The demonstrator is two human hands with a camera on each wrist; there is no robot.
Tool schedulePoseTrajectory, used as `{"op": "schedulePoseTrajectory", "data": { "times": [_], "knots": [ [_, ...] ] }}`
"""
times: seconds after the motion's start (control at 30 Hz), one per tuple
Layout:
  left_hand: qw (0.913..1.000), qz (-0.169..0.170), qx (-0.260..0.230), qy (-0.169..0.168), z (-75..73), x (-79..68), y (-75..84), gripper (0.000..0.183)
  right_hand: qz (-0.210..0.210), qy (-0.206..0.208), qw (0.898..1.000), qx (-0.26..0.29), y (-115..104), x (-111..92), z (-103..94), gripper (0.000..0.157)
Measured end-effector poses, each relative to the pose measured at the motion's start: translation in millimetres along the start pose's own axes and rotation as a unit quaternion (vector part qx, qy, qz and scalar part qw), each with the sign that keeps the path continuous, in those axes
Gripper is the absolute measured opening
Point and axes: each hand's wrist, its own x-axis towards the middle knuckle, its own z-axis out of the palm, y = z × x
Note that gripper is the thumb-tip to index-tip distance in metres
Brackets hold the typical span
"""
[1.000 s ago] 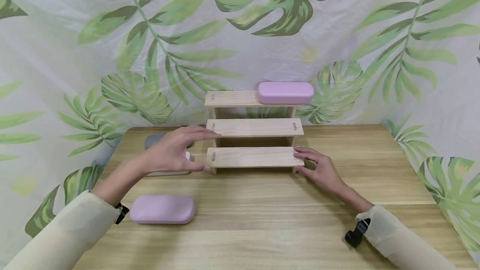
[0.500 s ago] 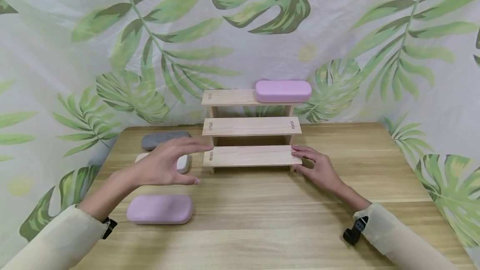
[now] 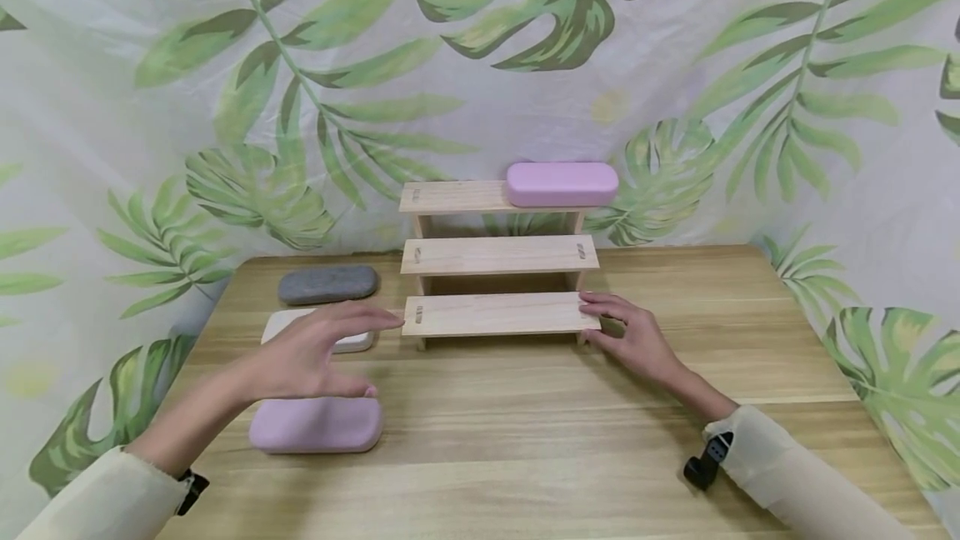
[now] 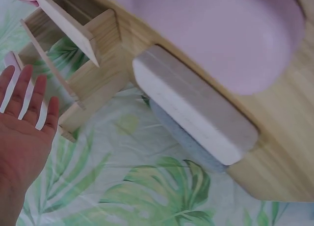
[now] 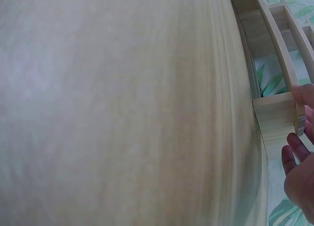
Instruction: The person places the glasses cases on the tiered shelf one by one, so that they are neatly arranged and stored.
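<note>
A three-tier wooden shelf stands at the back of the table, a pink glasses case lying on its top tier at the right. My right hand grips the right end of the lowest tier between thumb and fingers; the right wrist view shows the thumb on the board's front edge. Thumb and fingers spread apart, my left hand holds nothing and hovers left of the shelf. It partly covers a white case and overlaps a lilac glasses case in the head view.
A grey case lies behind the white one, near the table's back left corner. The wood-grain table reaches back to a leaf-print cloth hanging close behind the shelf.
My left hand has moved away from the shelf's left end, leftward and toward me, uncovering the grey case. The right hand keeps its grip on the lowest tier.
</note>
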Motion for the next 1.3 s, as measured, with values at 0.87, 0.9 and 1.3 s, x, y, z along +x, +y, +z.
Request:
{"op": "schedulePoseTrajectory", "data": {
  "times": [0.87,0.9,1.3],
  "knots": [
    [0.9992,-0.019,0.031,0.017,29.1,-54.7,-18.5,0.08,0.007,0.005,1.0,-0.005,0.4,-0.3,-0.2,0.04],
    [0.9991,-0.015,0.033,0.02,30.5,-56.5,-19.3,0.081,0.007,0.005,1.0,-0.004,0.2,-0.1,0.0,0.04],
    [0.9981,-0.02,0.04,0.042,41.1,-76.2,-25.6,0.087,0.018,0.002,1.0,-0.005,2.4,-0.5,0.5,0.04]
  ]
}}
